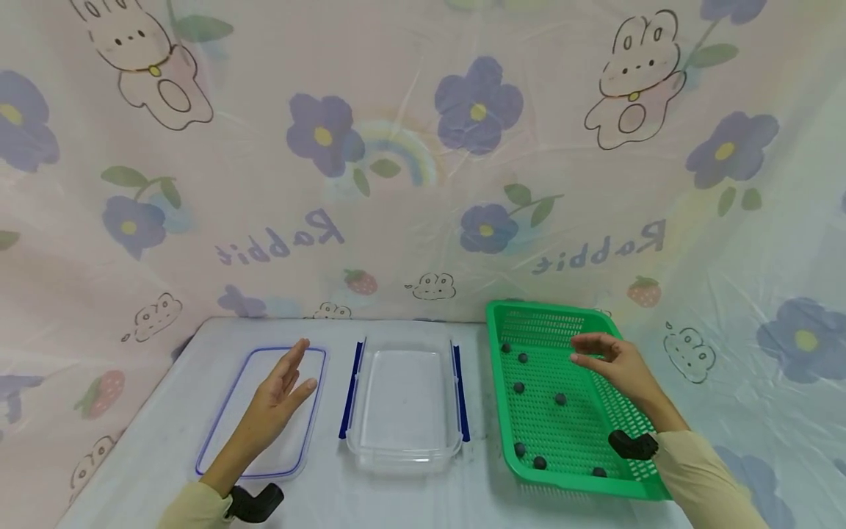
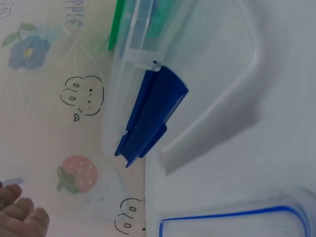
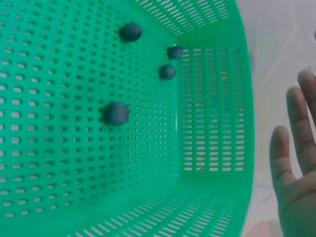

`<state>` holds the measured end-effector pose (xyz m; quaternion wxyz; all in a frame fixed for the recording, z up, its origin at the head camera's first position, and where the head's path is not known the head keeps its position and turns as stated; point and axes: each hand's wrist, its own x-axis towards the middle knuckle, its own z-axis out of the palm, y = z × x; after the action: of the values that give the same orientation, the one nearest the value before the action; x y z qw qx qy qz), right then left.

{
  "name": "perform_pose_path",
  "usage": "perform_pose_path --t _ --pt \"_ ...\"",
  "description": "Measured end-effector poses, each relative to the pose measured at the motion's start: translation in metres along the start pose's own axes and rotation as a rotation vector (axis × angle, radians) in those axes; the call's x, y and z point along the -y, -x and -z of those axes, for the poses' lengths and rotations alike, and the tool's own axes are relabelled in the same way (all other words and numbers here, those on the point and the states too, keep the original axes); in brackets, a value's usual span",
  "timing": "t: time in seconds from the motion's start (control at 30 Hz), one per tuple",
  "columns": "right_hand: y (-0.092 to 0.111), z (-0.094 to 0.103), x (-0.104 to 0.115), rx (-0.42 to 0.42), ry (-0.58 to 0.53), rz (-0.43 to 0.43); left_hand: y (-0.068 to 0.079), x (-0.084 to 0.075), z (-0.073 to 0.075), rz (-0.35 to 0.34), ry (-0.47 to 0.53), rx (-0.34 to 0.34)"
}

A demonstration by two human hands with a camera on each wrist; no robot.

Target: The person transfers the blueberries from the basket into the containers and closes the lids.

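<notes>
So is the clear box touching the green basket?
Apart: the head view shows a strip of white table between the green basket and the nearer blue clip on the clear box.

In the left wrist view, the left fingers (image 2: pixel 22 215) are cut off at 8 o'clock and the box (image 2: pixel 197 59) at 12; in the right wrist view, the right fingers (image 3: pixel 298 116) at 3 and the basket (image 3: pixel 247 98) at 9. From the head, the right forearm (image 1: pixel 663 410) hides some of the basket's 3 o'clock wall.
</notes>
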<state>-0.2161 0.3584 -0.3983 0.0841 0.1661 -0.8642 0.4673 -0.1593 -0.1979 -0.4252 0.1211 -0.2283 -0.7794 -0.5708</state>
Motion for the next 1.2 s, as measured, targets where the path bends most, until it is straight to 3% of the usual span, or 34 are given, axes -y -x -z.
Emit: perform_pose_path --t 0.33,0.53,0.87,1.2 --pt "-0.004 -0.006 -0.026 0.113 -0.015 -0.100 0.005 0.007 -0.022 0.104 -0.093 0.025" --pt "-0.003 -0.010 -0.037 0.180 -0.055 -0.154 0.009 0.012 -0.037 0.093 -0.192 0.026" --pt "-0.002 -0.019 -0.053 0.323 -0.100 -0.205 0.013 0.019 -0.054 0.087 -0.296 0.114" --pt "-0.001 -0.026 -0.067 0.328 -0.016 -0.229 0.016 0.023 -0.068 0.136 -0.297 0.142"
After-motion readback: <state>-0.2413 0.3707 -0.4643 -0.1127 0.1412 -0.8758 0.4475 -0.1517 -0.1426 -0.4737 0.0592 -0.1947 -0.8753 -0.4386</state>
